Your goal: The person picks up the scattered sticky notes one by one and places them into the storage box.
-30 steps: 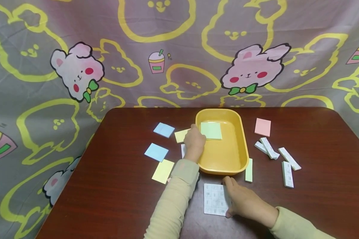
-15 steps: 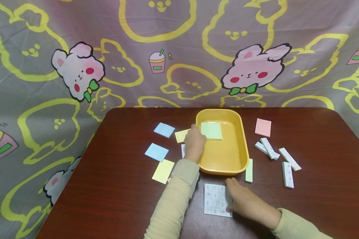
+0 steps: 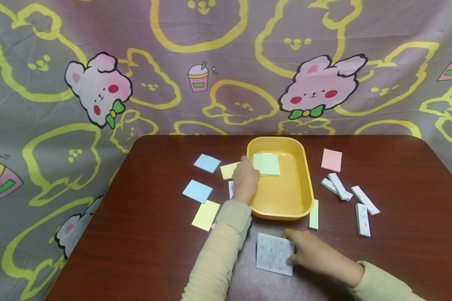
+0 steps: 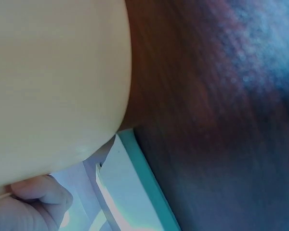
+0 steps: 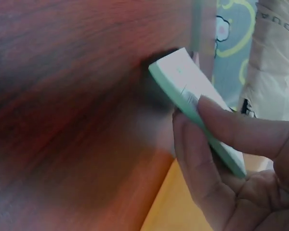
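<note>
My left hand (image 3: 245,177) grips the left rim of a yellow plastic tray (image 3: 281,200); the left wrist view shows curled fingers (image 4: 43,192) at the tray's edge. A light green sticky note pad (image 3: 266,164) lies inside. In front of the tray, my right hand (image 3: 316,253) pinches the right side of a square sticky note pad (image 3: 274,255), its printed white back facing up and tilted. The right wrist view shows the thumb (image 5: 241,130) on the white back of this green-edged pad (image 5: 185,79), with fingers beneath.
Blue pads (image 3: 197,191) and yellow pads (image 3: 205,215) lie left of the tray. To its right are a pink pad (image 3: 331,160), several narrow white-backed strips (image 3: 363,220) and a narrow green pad (image 3: 314,215). A patterned curtain (image 3: 226,83) hangs behind the brown table (image 3: 143,242).
The right hand has shifted slightly right, and the square pad has gone from lying flat to tilting up in its grip. The left hand and tray have stayed in place.
</note>
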The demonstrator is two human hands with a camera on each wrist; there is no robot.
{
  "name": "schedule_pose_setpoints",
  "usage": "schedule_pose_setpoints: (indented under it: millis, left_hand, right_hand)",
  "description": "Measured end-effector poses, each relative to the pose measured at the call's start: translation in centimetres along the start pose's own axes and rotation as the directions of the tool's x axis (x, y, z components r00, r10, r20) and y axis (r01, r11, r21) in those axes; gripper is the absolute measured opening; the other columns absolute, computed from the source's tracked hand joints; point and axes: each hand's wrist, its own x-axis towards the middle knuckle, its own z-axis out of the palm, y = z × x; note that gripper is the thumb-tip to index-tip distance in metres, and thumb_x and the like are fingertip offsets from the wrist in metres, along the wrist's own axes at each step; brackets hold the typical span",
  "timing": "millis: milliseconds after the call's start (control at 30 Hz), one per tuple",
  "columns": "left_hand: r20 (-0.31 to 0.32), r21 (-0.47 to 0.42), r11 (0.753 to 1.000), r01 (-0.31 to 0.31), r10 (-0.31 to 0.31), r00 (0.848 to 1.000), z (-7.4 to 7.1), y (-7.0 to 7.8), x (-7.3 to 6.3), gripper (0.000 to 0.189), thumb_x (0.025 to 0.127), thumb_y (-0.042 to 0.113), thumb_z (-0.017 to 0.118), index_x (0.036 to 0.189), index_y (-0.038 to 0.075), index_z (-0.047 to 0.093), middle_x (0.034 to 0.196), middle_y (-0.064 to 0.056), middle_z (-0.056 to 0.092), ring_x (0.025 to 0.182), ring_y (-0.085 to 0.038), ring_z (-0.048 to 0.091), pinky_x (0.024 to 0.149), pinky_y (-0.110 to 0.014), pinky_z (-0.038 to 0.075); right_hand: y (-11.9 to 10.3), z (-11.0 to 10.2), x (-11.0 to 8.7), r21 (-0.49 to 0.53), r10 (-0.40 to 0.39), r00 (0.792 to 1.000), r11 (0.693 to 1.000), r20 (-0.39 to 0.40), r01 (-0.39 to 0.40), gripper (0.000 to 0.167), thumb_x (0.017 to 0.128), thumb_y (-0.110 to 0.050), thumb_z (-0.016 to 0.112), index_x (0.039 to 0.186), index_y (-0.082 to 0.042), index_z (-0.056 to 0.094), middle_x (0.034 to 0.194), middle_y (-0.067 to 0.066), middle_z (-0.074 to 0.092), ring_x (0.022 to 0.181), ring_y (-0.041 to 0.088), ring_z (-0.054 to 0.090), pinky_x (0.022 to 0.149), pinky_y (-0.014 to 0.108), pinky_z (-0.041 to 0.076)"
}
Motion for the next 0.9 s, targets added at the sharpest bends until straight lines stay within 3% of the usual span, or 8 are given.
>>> schedule_pose_setpoints:
  millis: [167, 333, 467, 633, 900]
  left_hand:
    - [0.002, 0.008, 1.0, 0.005, -0.005, 1.0, 0.0, 0.0, 0.1, 0.038, 0.085, 0.015, 0.063, 0.119, 0.003, 0.052, 0.093, -0.015, 0.07, 0.081, -0.03, 0.069, 0.068, -0.041, 0.054]
    - [0.007, 0.005, 1.0, 0.008, -0.008, 1.0, 0.0, -0.1, 0.1, 0.037, 0.085, 0.015, 0.063, 0.118, 0.004, 0.052, 0.093, -0.015, 0.07, 0.081, -0.03, 0.069, 0.069, -0.041, 0.054]
    - [0.005, 0.001, 1.0, 0.002, -0.002, 1.0, 0.1, -0.1, 0.2, 0.038, 0.086, 0.015, 0.063, 0.119, 0.003, 0.052, 0.093, -0.015, 0.07, 0.081, -0.029, 0.069, 0.068, -0.04, 0.055]
    - [-0.007, 0.026, 1.0, -0.005, 0.006, 1.0, 0.3, -0.1, 0.2, 0.04, 0.086, 0.016, 0.064, 0.121, 0.003, 0.052, 0.094, -0.015, 0.07, 0.082, -0.03, 0.069, 0.069, -0.04, 0.055]
    - [-0.008, 0.023, 1.0, -0.001, 0.001, 1.0, 0.3, -0.1, 0.1, 0.037, 0.085, 0.015, 0.063, 0.119, 0.004, 0.052, 0.092, -0.015, 0.07, 0.082, -0.031, 0.069, 0.07, -0.042, 0.054]
  right_hand:
    - [-0.2, -1.2, 0.0, 0.049, -0.027, 0.999, 0.998, 0.035, 0.026, 0.025, 0.066, -0.01, 0.081, 0.081, -0.012, 0.062, 0.068, -0.011, 0.057, 0.061, -0.002, 0.043, 0.055, 0.02, 0.038]
    - [-0.3, -2.6, -0.3, 0.073, -0.022, 1.0, 0.997, 0.009, 0.022, 0.023, 0.068, -0.013, 0.081, 0.084, -0.011, 0.065, 0.063, -0.011, 0.055, 0.056, -0.004, 0.04, 0.051, 0.019, 0.037]
    - [-0.3, -4.1, -0.4, 0.132, 0.031, 0.999, 0.991, -0.017, -0.029, 0.022, 0.07, -0.012, 0.08, 0.089, -0.008, 0.069, 0.064, -0.009, 0.061, 0.055, -0.003, 0.042, 0.048, 0.02, 0.037]
    - [-0.6, -6.0, -0.4, 0.227, 0.096, 0.993, 0.971, -0.065, -0.079, 0.026, 0.074, -0.009, 0.075, 0.097, 0.001, 0.069, 0.078, 0.003, 0.072, 0.065, 0.001, 0.058, 0.055, 0.02, 0.046]
    - [-1.3, -8.2, 0.0, 0.232, 0.22, 0.956, 0.957, -0.193, -0.174, 0.039, 0.078, -0.014, 0.075, 0.111, 0.005, 0.064, 0.088, 0.011, 0.074, 0.074, 0.012, 0.065, 0.058, 0.022, 0.047]
